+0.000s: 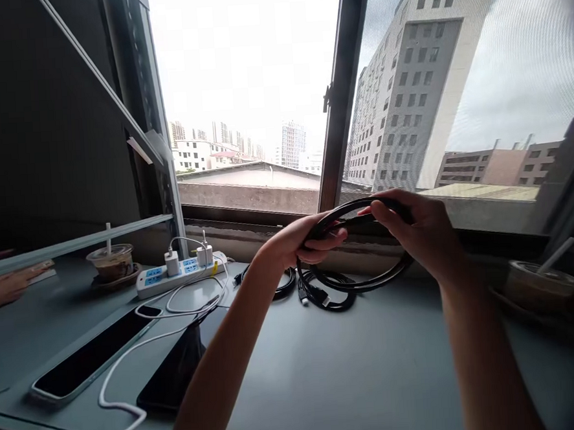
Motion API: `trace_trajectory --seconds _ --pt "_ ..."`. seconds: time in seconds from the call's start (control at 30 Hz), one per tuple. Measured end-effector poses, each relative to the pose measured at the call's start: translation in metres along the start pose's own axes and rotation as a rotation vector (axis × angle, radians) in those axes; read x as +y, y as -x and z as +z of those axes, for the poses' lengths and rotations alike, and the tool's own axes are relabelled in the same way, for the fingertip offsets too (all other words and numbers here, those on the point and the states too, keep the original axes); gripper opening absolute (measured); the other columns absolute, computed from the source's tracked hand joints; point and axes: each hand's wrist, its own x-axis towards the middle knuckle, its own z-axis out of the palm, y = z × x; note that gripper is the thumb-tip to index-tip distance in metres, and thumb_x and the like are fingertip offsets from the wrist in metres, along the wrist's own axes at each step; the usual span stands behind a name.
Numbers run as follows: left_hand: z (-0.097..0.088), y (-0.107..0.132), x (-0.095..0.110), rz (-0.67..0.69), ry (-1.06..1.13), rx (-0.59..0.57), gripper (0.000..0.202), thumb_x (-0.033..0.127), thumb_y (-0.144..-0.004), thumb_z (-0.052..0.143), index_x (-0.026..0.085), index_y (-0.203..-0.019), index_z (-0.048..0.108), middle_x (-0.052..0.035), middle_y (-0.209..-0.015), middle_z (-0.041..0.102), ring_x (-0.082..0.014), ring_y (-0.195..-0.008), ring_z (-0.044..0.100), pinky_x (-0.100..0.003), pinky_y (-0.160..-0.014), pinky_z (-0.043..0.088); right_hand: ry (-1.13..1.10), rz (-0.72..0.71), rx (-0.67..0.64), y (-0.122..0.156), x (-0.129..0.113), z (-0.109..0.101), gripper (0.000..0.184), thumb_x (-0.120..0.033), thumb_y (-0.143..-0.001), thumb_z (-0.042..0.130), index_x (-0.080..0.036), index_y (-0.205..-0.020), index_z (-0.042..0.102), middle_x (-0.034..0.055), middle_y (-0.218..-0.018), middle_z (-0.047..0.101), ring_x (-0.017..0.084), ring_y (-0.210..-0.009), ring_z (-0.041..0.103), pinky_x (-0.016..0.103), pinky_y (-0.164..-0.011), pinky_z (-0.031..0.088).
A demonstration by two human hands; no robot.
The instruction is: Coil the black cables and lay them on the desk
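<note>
A black cable (369,284) is looped into a coil and held up above the back of the desk. My left hand (312,238) wraps its fingers around the coil's left side. On the right side, my right hand (414,223) grips the same coil, thumb pressed toward the fingers. Behind and below lies another coiled black cable (338,302) with its plugs showing, resting on the desk. Partly hidden by my left forearm is one more black coil (286,289) beside it.
A power strip (150,283) with white chargers and a white cable (125,361) occupies the left. Two phones lie there, one light-edged (96,353), one dark (173,371). Iced drinks stand left (109,261) and right (539,284). Another person's hand (14,287) is at far left.
</note>
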Motion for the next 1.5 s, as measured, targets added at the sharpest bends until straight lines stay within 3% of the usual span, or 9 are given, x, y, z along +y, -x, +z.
trace_trajectory --seconds 0.17,0.27,0.43,0.5,0.63,0.83,1.07,1.33,1.5 --pt "0.008 -0.008 0.000 0.183 -0.209 0.524 0.053 0.054 -0.084 0.041 0.011 -0.059 0.057 0.0077 -0.037 0.022 -0.0011 -0.030 0.015 -0.016 -0.029 0.007 -0.216 0.207 -0.093 -0.001 0.001 0.003 0.033 -0.046 -0.075 0.060 -0.018 -0.091 0.067 -0.0006 -0.060 0.054 0.004 -0.044 0.034 0.017 -0.038 0.026" --pt "0.011 -0.008 0.001 0.214 -0.315 0.676 0.050 0.056 -0.076 0.053 0.013 -0.052 0.050 0.0069 -0.038 0.028 0.0004 -0.032 0.018 -0.014 -0.031 0.008 -0.337 0.285 -0.168 -0.002 0.004 0.008 0.037 -0.045 -0.076 0.060 -0.019 -0.102 0.065 -0.0033 -0.054 0.047 0.003 -0.040 0.031 0.016 -0.035 0.020" --pt "0.004 -0.006 0.000 0.215 -0.397 0.659 0.047 0.043 -0.077 0.058 0.015 -0.045 0.039 0.0079 -0.040 0.021 0.0018 -0.034 0.014 -0.013 -0.034 0.008 -0.298 0.051 -0.153 -0.002 0.007 0.015 0.045 -0.053 -0.087 0.037 -0.022 -0.110 0.060 0.0052 -0.095 0.061 0.005 -0.054 0.050 0.016 -0.037 0.029" --pt "0.001 -0.006 -0.002 0.221 -0.335 0.587 0.046 0.043 -0.079 0.056 0.015 -0.046 0.040 0.0077 -0.041 0.019 0.0009 -0.034 0.013 -0.013 -0.033 0.006 -0.140 -0.093 -0.158 -0.001 0.006 0.017 0.041 -0.051 -0.084 0.045 -0.023 -0.108 0.061 0.0054 -0.105 0.060 0.008 -0.067 0.056 0.016 -0.040 0.034" --pt "-0.001 -0.005 -0.001 0.173 -0.166 0.380 0.045 0.043 -0.083 0.052 0.014 -0.049 0.041 0.0083 -0.043 0.017 0.0000 -0.035 0.013 -0.014 -0.031 0.009 0.120 -0.228 -0.083 0.001 0.007 0.019 0.026 -0.042 -0.077 0.060 -0.021 -0.090 0.066 0.0039 -0.100 0.062 0.011 -0.076 0.059 0.015 -0.042 0.035" --pt "-0.007 -0.013 -0.007 0.131 0.164 0.194 0.027 0.032 -0.087 0.049 0.010 -0.074 0.056 0.0099 -0.045 0.022 -0.0001 -0.034 0.019 -0.012 -0.032 0.019 0.191 -0.101 0.075 -0.003 0.025 0.020 0.024 -0.040 -0.075 0.061 -0.018 -0.085 0.065 0.0018 -0.079 0.065 0.011 -0.062 0.056 0.021 -0.055 0.043" --pt "-0.018 -0.026 -0.032 0.006 -0.053 0.377 0.026 0.032 -0.079 0.059 0.008 -0.072 0.052 -0.0081 -0.063 0.063 -0.0172 -0.066 0.065 -0.028 -0.068 0.052 0.094 0.314 0.381 -0.003 0.095 0.038 0.042 -0.044 -0.073 0.060 -0.010 -0.097 0.062 0.0119 -0.087 0.066 0.017 -0.077 0.061 0.030 -0.073 0.048" --pt "-0.068 -0.043 -0.077 -0.249 -0.394 0.582 0.023 0.034 -0.084 0.050 0.013 -0.075 0.047 -0.0053 -0.057 0.061 -0.0145 -0.049 0.059 -0.024 -0.048 0.048 0.138 0.526 -0.029 0.020 0.140 0.052 0.044 -0.046 -0.072 0.058 -0.014 -0.101 0.066 0.0051 -0.073 0.065 0.010 -0.052 0.058 0.019 -0.041 0.045" --pt "-0.083 -0.056 -0.111 -0.269 -0.634 0.801 0.022 0.018 -0.075 0.058 0.012 -0.094 0.048 -0.0014 -0.065 0.058 -0.0124 -0.056 0.057 -0.021 -0.050 0.046 0.253 0.626 -0.206 0.041 0.168 0.067 0.038 -0.036 -0.077 0.055 -0.018 -0.109 0.063 0.0028 -0.069 0.064 0.009 -0.048 0.056 0.019 -0.044 0.046"
